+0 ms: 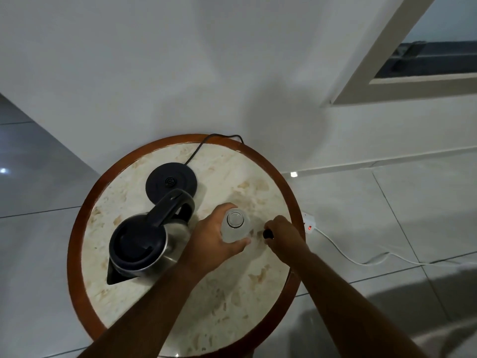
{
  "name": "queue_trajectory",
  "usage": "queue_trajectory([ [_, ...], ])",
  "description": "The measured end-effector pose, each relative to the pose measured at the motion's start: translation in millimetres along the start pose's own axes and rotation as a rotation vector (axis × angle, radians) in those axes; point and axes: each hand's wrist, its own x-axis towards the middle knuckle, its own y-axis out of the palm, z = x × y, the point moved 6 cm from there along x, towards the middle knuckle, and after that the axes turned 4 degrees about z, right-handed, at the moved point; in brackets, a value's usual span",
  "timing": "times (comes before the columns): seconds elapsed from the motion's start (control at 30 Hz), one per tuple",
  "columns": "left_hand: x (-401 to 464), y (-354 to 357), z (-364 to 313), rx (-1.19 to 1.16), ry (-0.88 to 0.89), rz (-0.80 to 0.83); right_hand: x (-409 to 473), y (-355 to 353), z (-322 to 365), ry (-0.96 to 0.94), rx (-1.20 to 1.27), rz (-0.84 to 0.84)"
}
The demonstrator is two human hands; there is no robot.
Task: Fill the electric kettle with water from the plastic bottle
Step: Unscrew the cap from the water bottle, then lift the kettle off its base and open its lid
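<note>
While left hand grips bottle, right hand pinches cap near table rim.

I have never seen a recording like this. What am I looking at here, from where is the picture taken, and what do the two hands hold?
There is no machine here: a person wears one camera on the head, so the picture looks down at their own arms. Below is a round table with a pale stone top and a brown rim. On it stand an electric kettle, its lid shut, and behind it the separate black base with a cord. The left hand grips a clear plastic bottle, upright and already open. The right hand holds a small dark object, probably the bottle cap. On the floor to the right lies a white power strip.
</note>
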Motion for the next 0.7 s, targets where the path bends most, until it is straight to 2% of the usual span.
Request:
queue_trajectory([
  [0.47, -4.9, -2.2, -2.1, 0.03, -0.035, 0.006, -7.6, 18.0, -5.2, 0.013, 0.054, -0.007],
  [0.6, -12.2, -5.3, -8.4, 0.088, -0.15, 0.078, -17.5, -10.6, -10.8, 0.165, 0.262, -0.143],
  [0.7, -23.8, -17.9, -23.0, 0.144, -0.184, 0.132, -23.6, -42.4, 4.5, 0.141, 0.271, -0.196],
])
